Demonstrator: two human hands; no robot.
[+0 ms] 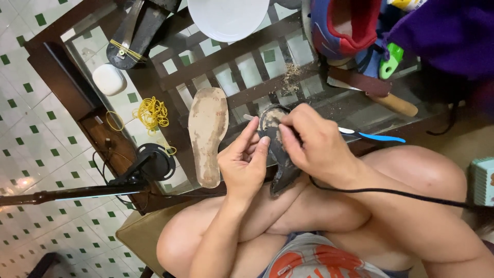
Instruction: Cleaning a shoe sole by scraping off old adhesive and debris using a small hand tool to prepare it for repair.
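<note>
Steadying a dark shoe sole (278,154) over the lap, just off the near edge of the glass-topped desk (170,67), the left hand (244,164) has its grip clamped on the sole's edge so the worn face tilts upward. The right hand (314,141) pinches together on the sole's upper end, seemingly picking at it. A tan insole (207,134) lies flat on the desk beside yellow rubber bands (152,112).

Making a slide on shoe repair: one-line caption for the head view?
Both hands, left and right, grip a dark sole piece beside a worn insole.
</note>
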